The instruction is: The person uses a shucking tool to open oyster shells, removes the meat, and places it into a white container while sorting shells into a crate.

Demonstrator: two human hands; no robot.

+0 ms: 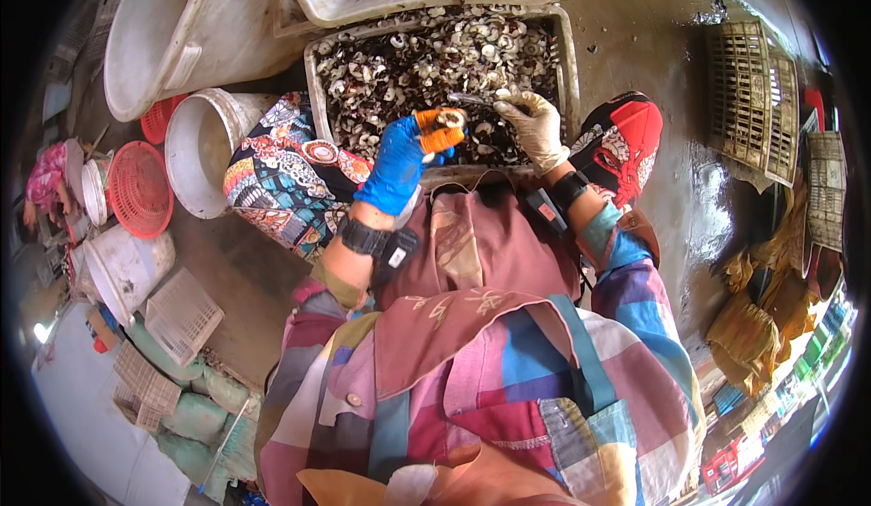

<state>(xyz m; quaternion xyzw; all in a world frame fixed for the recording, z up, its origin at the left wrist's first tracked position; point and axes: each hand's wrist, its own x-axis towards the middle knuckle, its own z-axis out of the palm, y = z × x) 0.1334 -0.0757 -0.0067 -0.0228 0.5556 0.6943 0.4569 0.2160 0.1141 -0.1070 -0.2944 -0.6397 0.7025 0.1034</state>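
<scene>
My left hand [400, 159], in a blue glove with orange ribbed covers on some fingers, grips a small opened shell [450, 119] with pale contents. My right hand [537, 128] wears a thin cream glove and pinches a short, narrow metal tool [468, 99]. The tool's tip points left, a little above the shell; whether the two touch is unclear. Beneath both hands lies a white plastic crate [573, 91], filled with a heap of small pale and dark shell pieces [442, 57]. The crate sits between my knees.
Beyond the crate stands another white basket [316, 6] holding dark matter. To the left are a large tub [153, 36], a white bucket [197, 155], a red plastic colander [139, 189] and a seated person [51, 176]. Plastic crates [748, 97] stand right, on wet floor.
</scene>
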